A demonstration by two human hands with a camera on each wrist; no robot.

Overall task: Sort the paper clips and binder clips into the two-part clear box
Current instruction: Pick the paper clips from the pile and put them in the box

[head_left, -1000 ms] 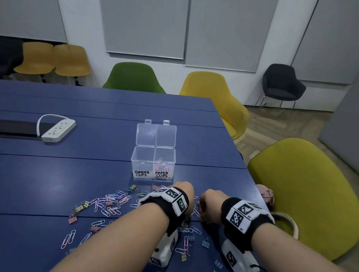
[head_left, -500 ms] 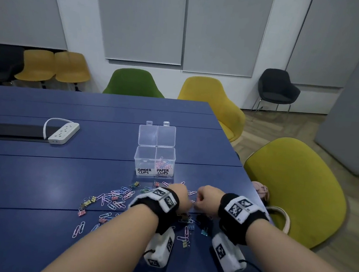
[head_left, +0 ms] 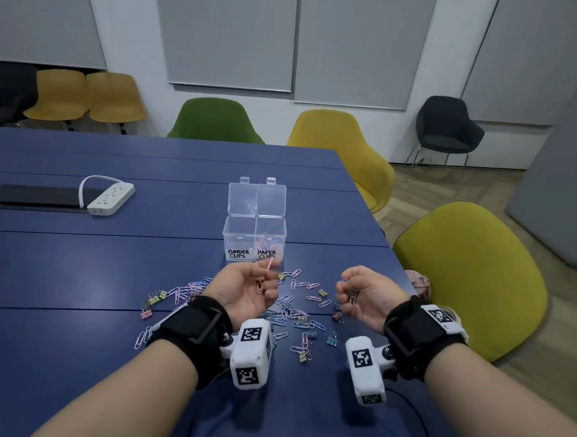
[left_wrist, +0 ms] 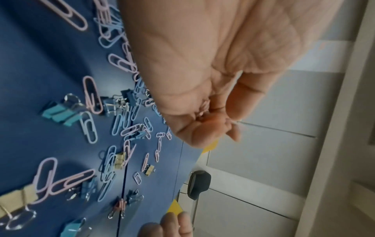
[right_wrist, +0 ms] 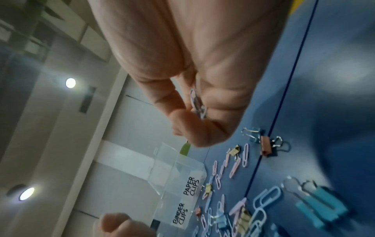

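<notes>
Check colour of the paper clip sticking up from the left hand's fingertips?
Pink. The paper clip pinched by the left hand shows best in the head view.

Your bare forearms each wear a wide black fabric wrist strap (head_left: 197, 328). A white boxy camera unit (head_left: 251, 353) printed with black-and-white square markers hangs beneath each wrist; the right strap (head_left: 417, 335) carries another marker on top.

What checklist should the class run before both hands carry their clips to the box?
1. Left hand has a grip on pink paper clips: ok.
2. Right hand holds only paper clips: cannot tell, the fingers hide most of them.
3. Clear box lids open: ok.
4. PAPER CLIPS compartment has room: ok.
5. BINDER CLIPS compartment free of paper clips: ok.
6. Table cleared of loose clips: not ok.
</notes>
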